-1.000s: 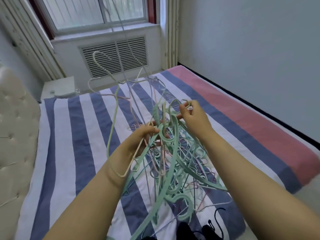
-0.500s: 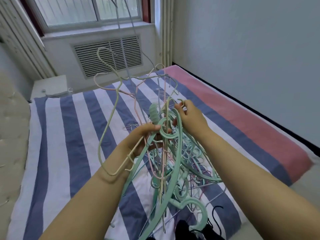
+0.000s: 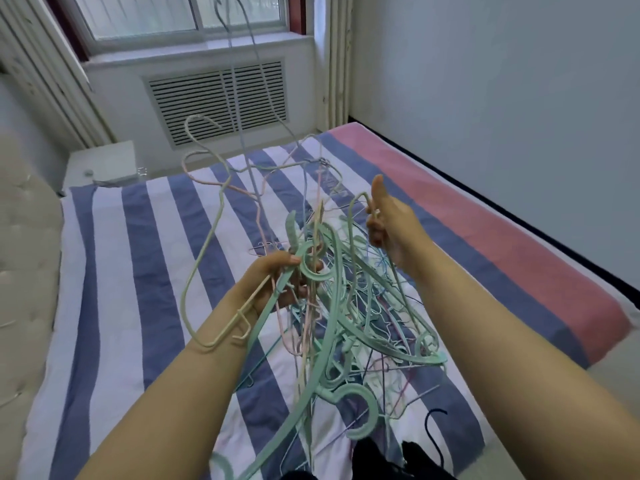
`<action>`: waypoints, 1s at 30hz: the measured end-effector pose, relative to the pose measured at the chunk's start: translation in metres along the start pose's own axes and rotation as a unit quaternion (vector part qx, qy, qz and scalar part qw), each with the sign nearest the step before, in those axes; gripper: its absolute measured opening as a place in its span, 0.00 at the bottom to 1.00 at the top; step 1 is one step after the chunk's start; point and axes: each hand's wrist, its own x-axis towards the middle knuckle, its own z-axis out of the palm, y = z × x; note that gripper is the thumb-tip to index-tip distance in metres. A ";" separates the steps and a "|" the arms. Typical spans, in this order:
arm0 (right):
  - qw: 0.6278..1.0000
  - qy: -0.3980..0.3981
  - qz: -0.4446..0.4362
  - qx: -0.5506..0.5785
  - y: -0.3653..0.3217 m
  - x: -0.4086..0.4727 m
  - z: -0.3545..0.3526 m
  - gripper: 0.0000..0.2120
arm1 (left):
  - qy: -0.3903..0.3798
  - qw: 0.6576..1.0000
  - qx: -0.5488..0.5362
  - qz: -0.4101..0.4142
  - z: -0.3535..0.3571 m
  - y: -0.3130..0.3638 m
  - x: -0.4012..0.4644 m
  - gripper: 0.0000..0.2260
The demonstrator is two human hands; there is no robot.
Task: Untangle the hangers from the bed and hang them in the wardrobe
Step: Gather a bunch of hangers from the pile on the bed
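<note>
1. The tangle of hangers (image 3: 332, 306) hangs in the air above the striped bed (image 3: 131, 258), a knot of mint-green plastic and thin pastel wire. Its long axis runs from the raised top, far from the camera, down toward the near edge of the mattress.
2. One broad mint hanger (image 3: 360, 407) points its hook down and toward the camera at the bottom of the bunch. A thin pale wire hanger (image 3: 207, 216) sticks upward and left, hook uppermost.
3. The left hand (image 3: 277, 282) grips the bundle near its top, fingers curled around a mint hook and several wires. A cream hanger (image 3: 239, 323) lies across its wrist.
4. The right hand (image 3: 388, 223) is higher and to the right, fingers bent around a thin mint wire; the grip looks like a pinch, though blur makes it uncertain.
5. More loose hangers lie on the bed beneath the lifted bunch.
6. Beyond the bed are a louvred vent (image 3: 218, 98) under a window (image 3: 180, 15), and a white nightstand (image 3: 104, 164) at the left. No writing is legible.
</note>
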 end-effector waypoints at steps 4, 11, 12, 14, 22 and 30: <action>0.999 0.030 0.024 -0.032 -0.005 0.004 -0.002 0.26 | 0.020 1.000 -0.007 0.010 -0.003 0.003 -0.003 0.34; 0.996 0.070 0.045 0.039 -0.005 0.003 -0.042 0.24 | 0.043 0.987 -0.104 0.114 -0.020 0.023 -0.021 0.24; 0.997 0.060 0.039 0.040 -0.007 0.001 -0.044 0.24 | 0.050 0.984 -0.116 0.125 -0.023 0.027 -0.022 0.23; 0.999 0.009 0.028 0.016 -0.013 -0.006 -0.041 0.24 | 0.059 0.981 -0.122 0.137 -0.024 0.035 -0.024 0.23; 0.952 0.015 -0.036 -0.304 0.025 -0.023 -0.039 0.19 | 0.017 0.984 -0.073 0.165 0.006 0.058 -0.022 0.23; 0.975 0.025 -0.040 -0.218 0.026 -0.039 -0.061 0.23 | -0.027 0.986 -0.078 0.143 0.036 0.052 -0.006 0.31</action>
